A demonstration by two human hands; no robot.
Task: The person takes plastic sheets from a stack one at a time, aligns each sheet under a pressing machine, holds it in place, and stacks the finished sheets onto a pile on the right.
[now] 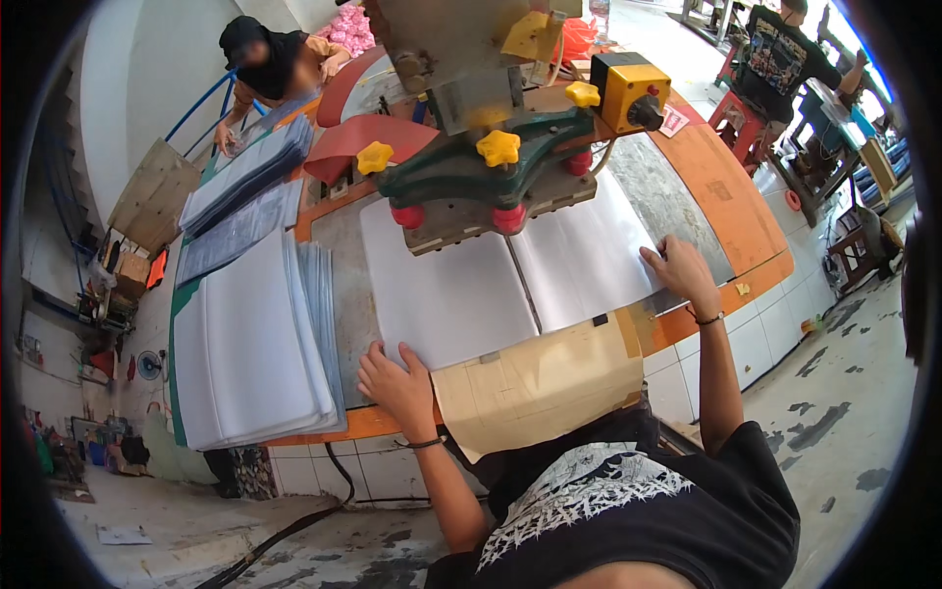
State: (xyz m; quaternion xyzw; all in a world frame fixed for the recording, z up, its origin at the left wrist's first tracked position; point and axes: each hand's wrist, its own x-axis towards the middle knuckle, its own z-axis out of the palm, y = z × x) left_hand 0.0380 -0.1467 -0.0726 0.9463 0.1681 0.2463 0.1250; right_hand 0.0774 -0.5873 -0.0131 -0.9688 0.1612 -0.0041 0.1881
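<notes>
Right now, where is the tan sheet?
In the head view, the tan sheet lies at the table's near edge, just right of the left hand, nearer than the white sheet at the press.

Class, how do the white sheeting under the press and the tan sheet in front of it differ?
The white sheeting is glossy; the tan sheet is duller and marked with lines. The white sheeting reaches beneath the press; the tan sheet shows only in front. Both look thin.

white sheets (442,294), yellow knobs (498,148), dark green frame (549,145)
</notes>
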